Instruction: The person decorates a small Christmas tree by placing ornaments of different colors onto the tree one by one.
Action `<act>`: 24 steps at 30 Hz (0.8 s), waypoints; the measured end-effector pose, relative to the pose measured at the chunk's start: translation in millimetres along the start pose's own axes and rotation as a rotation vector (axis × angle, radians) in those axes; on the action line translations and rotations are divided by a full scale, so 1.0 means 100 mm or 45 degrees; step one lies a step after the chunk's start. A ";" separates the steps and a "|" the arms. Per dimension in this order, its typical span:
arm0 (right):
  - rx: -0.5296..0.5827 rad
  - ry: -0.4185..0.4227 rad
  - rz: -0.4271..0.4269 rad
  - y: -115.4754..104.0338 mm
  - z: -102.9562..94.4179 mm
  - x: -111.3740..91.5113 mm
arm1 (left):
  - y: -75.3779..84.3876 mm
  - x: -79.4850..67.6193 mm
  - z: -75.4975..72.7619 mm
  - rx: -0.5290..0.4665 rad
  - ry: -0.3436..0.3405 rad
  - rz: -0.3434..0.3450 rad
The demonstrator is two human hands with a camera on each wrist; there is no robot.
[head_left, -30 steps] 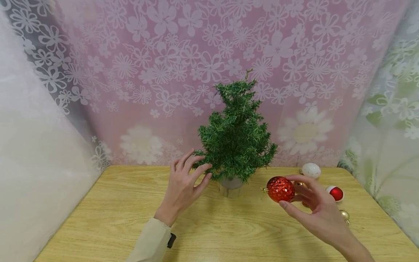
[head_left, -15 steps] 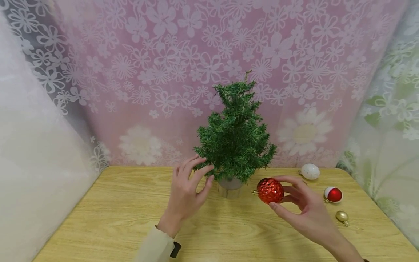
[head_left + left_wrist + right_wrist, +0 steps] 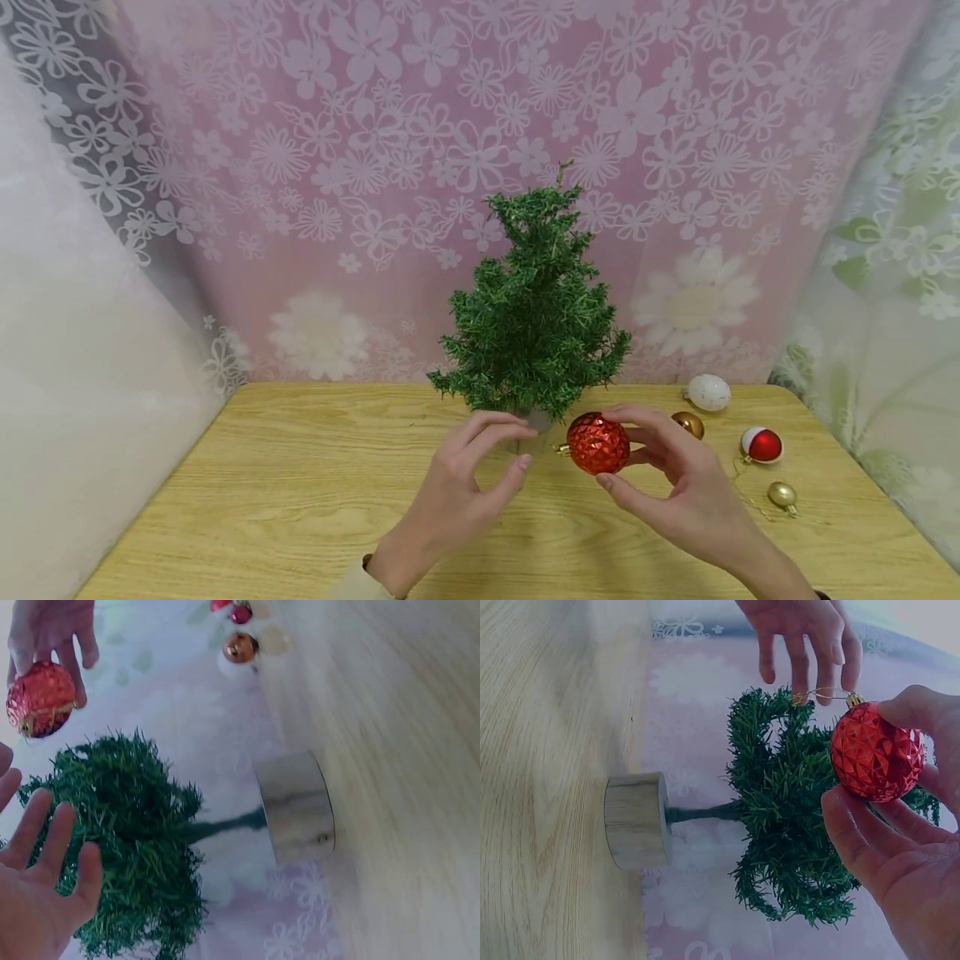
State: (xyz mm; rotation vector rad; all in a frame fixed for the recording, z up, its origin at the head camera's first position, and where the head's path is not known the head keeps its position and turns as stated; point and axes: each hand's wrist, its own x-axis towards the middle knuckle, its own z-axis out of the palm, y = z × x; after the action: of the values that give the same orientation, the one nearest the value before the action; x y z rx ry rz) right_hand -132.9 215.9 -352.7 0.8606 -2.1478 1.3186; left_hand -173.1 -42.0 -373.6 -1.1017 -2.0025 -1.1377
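Observation:
A faceted red Christmas ball (image 3: 597, 444) is held between the thumb and fingers of my right hand (image 3: 686, 483). Its gold cap points left, and a thin gold loop (image 3: 825, 694) hangs from it in the right wrist view. My left hand (image 3: 468, 475) is just left of the ball, fingers loosely bent, thumb apart and nothing in its grasp. Behind both hands a small green artificial Christmas tree (image 3: 536, 308) stands upright. The left hand partly hides its round wooden base (image 3: 636, 821) in the head view.
At the right of the wooden table (image 3: 300, 492) lie a white speckled ball (image 3: 708, 392), a copper ball (image 3: 688, 425), a red-and-white ball (image 3: 763, 446) and a small gold ball (image 3: 782, 496) with a cord. A pink floral curtain (image 3: 420, 192) hangs behind.
My left hand has come away from the tree's lower left branches, moving right and nearer to me. My right hand has carried the red ball left, towards the left hand.

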 end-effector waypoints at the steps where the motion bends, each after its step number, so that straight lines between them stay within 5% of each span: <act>1: 0.002 -0.010 0.000 0.00 0.01 0.00 | 0.02 -0.01 0.01 -0.046 -0.027 -0.045; 10: -0.027 -0.042 -0.036 -0.02 0.05 0.01 | 0.13 -0.05 0.08 -0.279 -0.190 -0.533; 24: -0.096 -0.046 0.012 0.03 0.09 -0.04 | 0.10 -0.09 0.08 -0.436 -0.136 -0.716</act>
State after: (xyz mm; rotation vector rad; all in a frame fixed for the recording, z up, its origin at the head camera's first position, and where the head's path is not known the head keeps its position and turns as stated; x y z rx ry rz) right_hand -132.8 209.5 -361.2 0.8511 -2.2172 1.2271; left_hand -160.3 -35.4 -379.9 -0.7753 -2.3389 -1.7914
